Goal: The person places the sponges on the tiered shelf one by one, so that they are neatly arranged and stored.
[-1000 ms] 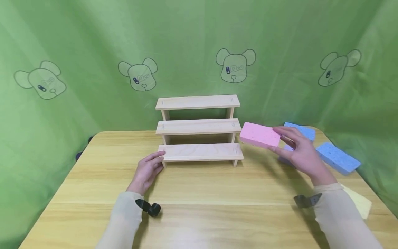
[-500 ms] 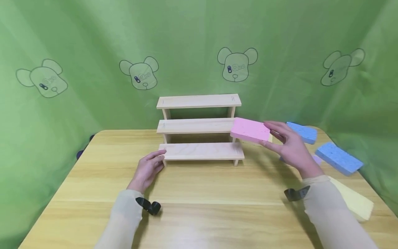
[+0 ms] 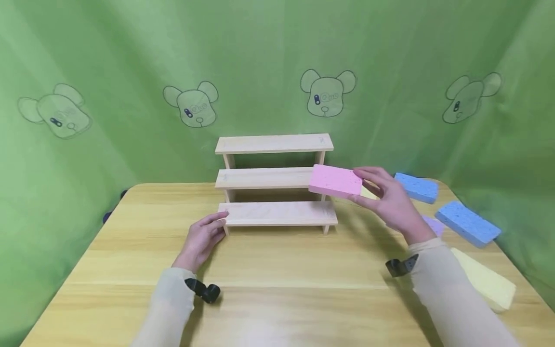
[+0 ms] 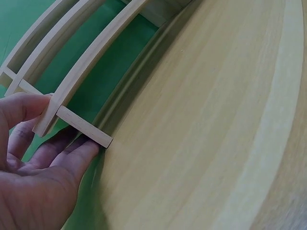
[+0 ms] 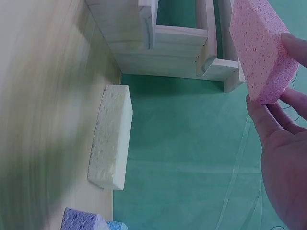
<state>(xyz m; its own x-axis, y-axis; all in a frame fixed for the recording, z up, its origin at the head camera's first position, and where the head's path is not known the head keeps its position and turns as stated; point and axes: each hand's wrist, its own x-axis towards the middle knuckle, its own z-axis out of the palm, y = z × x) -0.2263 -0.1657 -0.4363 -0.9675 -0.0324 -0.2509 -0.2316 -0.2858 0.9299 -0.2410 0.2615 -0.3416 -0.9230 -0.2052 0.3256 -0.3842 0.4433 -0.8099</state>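
A pale wooden three-step display shelf (image 3: pixel 277 214) stands at the back middle of the table. My left hand (image 3: pixel 203 239) holds the left end of its lowest step; in the left wrist view, one digit lies on the board and other fingers sit under it against the leg. Pinched at its right end, a pink sponge (image 3: pixel 335 181) hangs in my right hand (image 3: pixel 392 202). In the head view it overlaps the right end of the middle step. The right wrist view shows the pink sponge (image 5: pixel 263 50) raised off the table, beside the shelf's end.
Right of the shelf, a cream sponge (image 5: pixel 110 139) lies partly hidden by my right hand in the head view. Two blue sponges (image 3: pixel 416 187), a purple sponge (image 3: pixel 433 224) and a yellow sponge (image 3: pixel 483 279) lie farther right. Green curtain (image 3: pixel 260 58) hangs behind the table.
My right hand has carried the pink sponge left, from beside the shelf to over the middle step's right end in the head view. The left hand stays on the shelf.
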